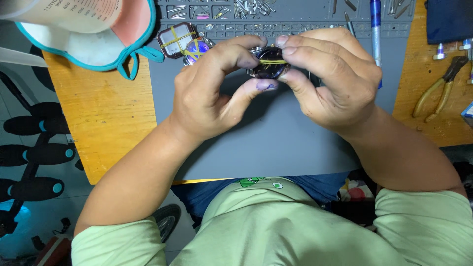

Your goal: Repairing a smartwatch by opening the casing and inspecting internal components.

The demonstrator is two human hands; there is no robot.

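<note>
1. Head view, the relation: a small dark round piece with a metal rim sits above the far part of the grey work mat, held between both hands. A yellow rubber band crosses it, running left to right, so the band's long axis lies along the line from one hand to the other. Both hands are equally near; neither leads.

2. Head view, left hand: it comes in from the mat's left side. Its thumb and forefinger are closed on the piece's left edge, thumb beneath, forefinger on top. The thumb tip is stained purple.

3. Head view, right hand: it comes in from the mat's right side. Its fingers are curled and pressed onto the piece's right edge and top, thumb underneath.

4. Head view, around the mat: two more banded pieces lie at its far left corner, beside a teal-rimmed bowl. A blue pen lies at its far right. Yellow-handled pliers rest on the wooden table, right of the mat.
</note>
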